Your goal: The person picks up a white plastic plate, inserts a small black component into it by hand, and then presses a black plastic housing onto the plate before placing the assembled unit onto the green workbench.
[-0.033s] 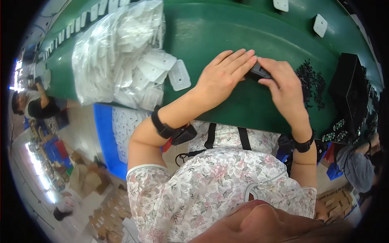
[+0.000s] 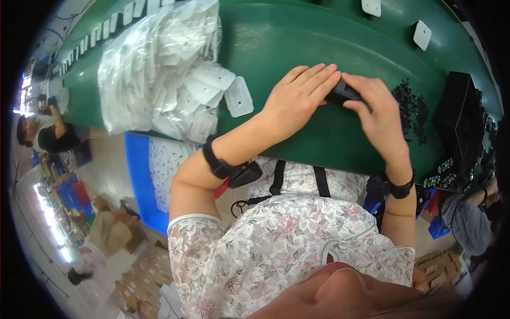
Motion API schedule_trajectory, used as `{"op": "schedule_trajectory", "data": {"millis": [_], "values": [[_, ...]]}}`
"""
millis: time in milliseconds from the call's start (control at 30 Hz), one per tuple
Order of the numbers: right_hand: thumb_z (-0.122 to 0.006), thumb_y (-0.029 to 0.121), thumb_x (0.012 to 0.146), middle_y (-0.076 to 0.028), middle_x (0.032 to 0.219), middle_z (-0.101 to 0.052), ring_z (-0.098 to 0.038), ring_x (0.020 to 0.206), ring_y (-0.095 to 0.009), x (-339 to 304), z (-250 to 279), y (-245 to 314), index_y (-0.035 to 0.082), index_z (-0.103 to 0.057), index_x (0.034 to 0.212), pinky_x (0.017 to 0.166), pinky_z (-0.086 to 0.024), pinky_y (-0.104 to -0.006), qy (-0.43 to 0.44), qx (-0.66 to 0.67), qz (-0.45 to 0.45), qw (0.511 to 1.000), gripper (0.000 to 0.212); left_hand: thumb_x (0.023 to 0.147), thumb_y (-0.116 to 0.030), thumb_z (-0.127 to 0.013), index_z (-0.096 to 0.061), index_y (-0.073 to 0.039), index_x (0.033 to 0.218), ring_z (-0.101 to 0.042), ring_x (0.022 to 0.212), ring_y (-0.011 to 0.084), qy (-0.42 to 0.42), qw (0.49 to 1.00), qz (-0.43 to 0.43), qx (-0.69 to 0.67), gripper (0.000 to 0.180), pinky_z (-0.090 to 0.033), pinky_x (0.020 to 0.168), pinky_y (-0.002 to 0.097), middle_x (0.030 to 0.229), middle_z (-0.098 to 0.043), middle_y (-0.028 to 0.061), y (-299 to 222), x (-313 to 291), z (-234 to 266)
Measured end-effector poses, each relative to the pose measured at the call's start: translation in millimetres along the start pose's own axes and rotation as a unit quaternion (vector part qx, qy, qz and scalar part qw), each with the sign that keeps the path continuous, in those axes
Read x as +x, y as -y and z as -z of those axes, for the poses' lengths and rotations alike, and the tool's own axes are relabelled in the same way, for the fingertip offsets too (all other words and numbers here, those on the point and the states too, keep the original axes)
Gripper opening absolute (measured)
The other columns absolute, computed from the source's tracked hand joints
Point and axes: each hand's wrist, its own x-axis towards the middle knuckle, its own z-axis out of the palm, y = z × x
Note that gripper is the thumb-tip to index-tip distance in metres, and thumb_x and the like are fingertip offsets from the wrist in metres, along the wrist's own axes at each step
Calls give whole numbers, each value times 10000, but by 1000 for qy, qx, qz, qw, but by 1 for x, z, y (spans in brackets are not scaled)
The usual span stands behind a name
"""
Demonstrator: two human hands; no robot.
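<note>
A small black plastic block (image 2: 342,94) is between my two hands over the green table. My left hand (image 2: 297,100) lies across its left end, fingers straight and together, with a bit of thumb showing below. On the other side, my right hand (image 2: 381,114) pinches the block between thumb and bent fingers. The fingers hide much of the block, so its full shape cannot be told. Right of my right hand is a loose heap of tiny black parts (image 2: 407,106). A white plate (image 2: 239,97) with small holes rests left of my left hand.
A clear bag (image 2: 127,74) spilling white plates covers the table's left. A black box (image 2: 456,103) stands right, with small green-and-black parts (image 2: 441,175) nearby. White pieces (image 2: 422,35) lie at the far side. A blue crate (image 2: 136,181) sits below the left edge. Other people are at both sides.
The whole view has shifted slightly, with the table's things appearing a little farther right. Both hands keep their places on the black block.
</note>
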Motion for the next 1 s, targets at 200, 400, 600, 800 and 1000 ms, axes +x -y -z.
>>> {"op": "schedule_trajectory", "data": {"millis": [200,400,600,800,1000], "values": [[-654,72,871,-98,1249,-582,-563,1107,-165,-1,2,-22,16,-533,1300,954,-441,-290,-44,325,-155,932,450,768,-110,-685,-610,15,1115,-625,942,288,-71,992,55,-93,376,-500,799,337,966,-665,149,5,28,-7],[-668,95,867,-72,1203,-576,-548,1087,-152,-6,-6,-11,29,-520,1324,967,-416,-282,-66,327,-134,933,485,883,-121,-633,-602,40,1125,-680,746,225,-4,893,297,-338,292,-520,684,296,863,-689,175,-19,18,9],[-660,145,880,-81,1143,-608,-585,1001,-143,-11,1,-4,22,-559,1276,912,-454,-279,-88,242,-111,960,427,896,-139,-629,-599,49,1103,-678,717,208,12,879,307,-366,281,-517,662,295,865,-696,164,-32,21,12],[-657,170,891,-81,1121,-622,-593,987,-142,-9,5,-8,29,-565,1271,875,-474,-283,-118,235,-111,958,416,914,-162,-614,-591,53,1099,-663,684,166,44,873,320,-366,285,-504,611,288,840,-692,144,-37,36,20],[-624,158,928,-85,1155,-598,-570,1019,-131,-15,9,-24,-4,-515,1313,899,-455,-269,-146,359,-121,914,431,927,-169,-595,-601,46,1102,-614,631,107,51,853,323,-407,277,-466,529,244,815,-674,90,-37,54,12]]}}
